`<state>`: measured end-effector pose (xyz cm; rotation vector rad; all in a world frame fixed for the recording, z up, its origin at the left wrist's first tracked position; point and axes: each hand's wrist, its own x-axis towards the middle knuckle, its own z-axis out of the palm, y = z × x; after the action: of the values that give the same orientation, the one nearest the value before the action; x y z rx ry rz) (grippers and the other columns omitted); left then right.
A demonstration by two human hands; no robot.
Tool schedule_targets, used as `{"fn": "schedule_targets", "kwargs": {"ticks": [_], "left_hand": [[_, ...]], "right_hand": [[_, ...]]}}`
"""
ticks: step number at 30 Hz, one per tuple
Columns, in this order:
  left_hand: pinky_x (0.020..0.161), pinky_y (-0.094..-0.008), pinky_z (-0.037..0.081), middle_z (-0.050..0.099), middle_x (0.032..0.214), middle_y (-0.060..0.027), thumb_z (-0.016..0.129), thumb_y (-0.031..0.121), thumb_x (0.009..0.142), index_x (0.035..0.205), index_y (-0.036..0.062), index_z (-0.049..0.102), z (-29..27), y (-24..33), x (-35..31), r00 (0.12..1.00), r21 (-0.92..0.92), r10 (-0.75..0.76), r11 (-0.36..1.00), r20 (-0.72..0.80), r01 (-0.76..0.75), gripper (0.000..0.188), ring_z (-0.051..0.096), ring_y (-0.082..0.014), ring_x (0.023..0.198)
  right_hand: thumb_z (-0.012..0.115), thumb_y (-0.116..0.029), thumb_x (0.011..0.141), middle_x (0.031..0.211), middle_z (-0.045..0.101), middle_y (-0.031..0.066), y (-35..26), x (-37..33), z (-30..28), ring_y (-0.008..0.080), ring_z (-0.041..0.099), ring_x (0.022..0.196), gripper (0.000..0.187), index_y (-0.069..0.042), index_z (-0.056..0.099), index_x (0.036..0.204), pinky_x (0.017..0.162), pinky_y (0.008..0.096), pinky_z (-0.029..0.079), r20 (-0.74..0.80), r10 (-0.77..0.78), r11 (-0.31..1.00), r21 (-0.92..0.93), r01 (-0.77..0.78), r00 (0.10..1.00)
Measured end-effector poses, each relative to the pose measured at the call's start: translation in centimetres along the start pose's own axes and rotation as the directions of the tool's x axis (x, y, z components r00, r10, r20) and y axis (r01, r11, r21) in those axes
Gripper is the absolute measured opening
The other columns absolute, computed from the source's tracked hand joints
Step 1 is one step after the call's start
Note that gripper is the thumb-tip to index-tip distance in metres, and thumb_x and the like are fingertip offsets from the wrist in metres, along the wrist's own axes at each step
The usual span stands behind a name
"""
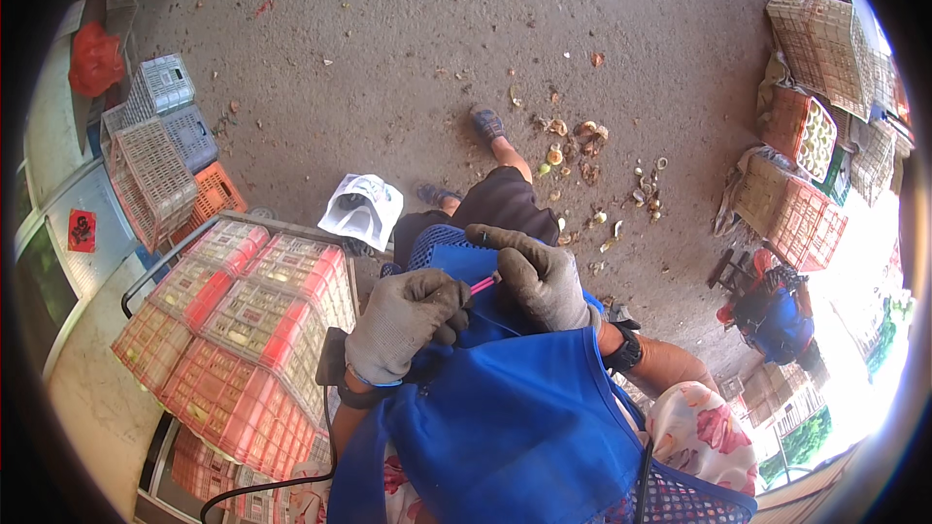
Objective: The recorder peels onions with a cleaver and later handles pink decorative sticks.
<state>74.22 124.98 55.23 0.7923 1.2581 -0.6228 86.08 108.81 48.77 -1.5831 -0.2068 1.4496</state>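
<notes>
In front of my lap, both my hands wear grey work gloves with darkened fingers. My left hand (410, 322) is closed, its fingertips pinching one end of a thin pink stick-like thing (482, 284). The other end meets the fingers of my right hand (544, 283), which are bent around it while one finger points out to the left. The exact kind of the pink thing is too small to make out. Below the hands spreads a blue apron (505, 417), with blue mesh cloth (437, 245) over my lap.
Pink and white crates (262, 320) are stacked close at my left, a white bag (361, 212) beside them. Vegetable scraps (587, 136) litter the ground ahead. Grey and orange crates (160, 165) stand far left, more crates (791, 199) far right, near a person in blue (772, 315).
</notes>
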Motion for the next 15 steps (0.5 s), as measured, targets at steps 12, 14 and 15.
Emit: {"fn": "schedule_targets", "kwargs": {"ticks": [12, 14, 15], "left_hand": [[0.057, -0.0200, 0.049, 0.068, 0.078, -0.0042, 0.061, 0.019, 0.102, 0.098, 0.0013, 0.069, 0.03, -0.12, 0.12, 1.000, 0.011, 0.004, 1.000, -0.003, -0.004, 0.019, 0.058, -0.0057, 0.060], [0.057, -0.0200, 0.049, 0.068, 0.079, -0.0041, 0.061, 0.019, 0.102, 0.098, 0.0015, 0.069, 0.06, -0.14, 0.19, 1.000, 0.023, -0.002, 1.000, -0.001, 0.002, 0.019, 0.058, -0.0057, 0.060], [0.057, -0.0200, 0.049, 0.068, 0.079, -0.0041, 0.061, 0.019, 0.102, 0.099, 0.0016, 0.069, 0.05, -0.19, 0.18, 1.000, 0.017, 0.002, 1.000, -0.001, -0.002, 0.019, 0.058, -0.0057, 0.061]], "right_hand": [[0.051, -0.039, 0.099, 0.098, 0.074, 0.0138, 0.10, 0.12, -0.04, 0.0206, 0.072, 0.090, 0.046, -0.006, 0.068, 0.126, 0.081, 0.0334, 0.055, 0.002, 0.010, 1.000, -0.006, -0.010, 1.000], [0.051, -0.032, 0.105, 0.082, 0.063, -0.0051, 0.53, 0.23, -0.15, 0.0016, 0.050, 0.070, 0.046, 0.001, 0.062, 0.133, 0.064, 0.0214, 0.044, 0.032, -0.032, 0.998, 0.047, 0.030, 0.999], [0.051, -0.032, 0.105, 0.082, 0.063, -0.0051, 0.60, 0.22, -0.18, 0.0016, 0.050, 0.070, 0.046, 0.001, 0.062, 0.133, 0.064, 0.0214, 0.044, 0.032, -0.032, 0.998, 0.047, 0.030, 0.999]]}}
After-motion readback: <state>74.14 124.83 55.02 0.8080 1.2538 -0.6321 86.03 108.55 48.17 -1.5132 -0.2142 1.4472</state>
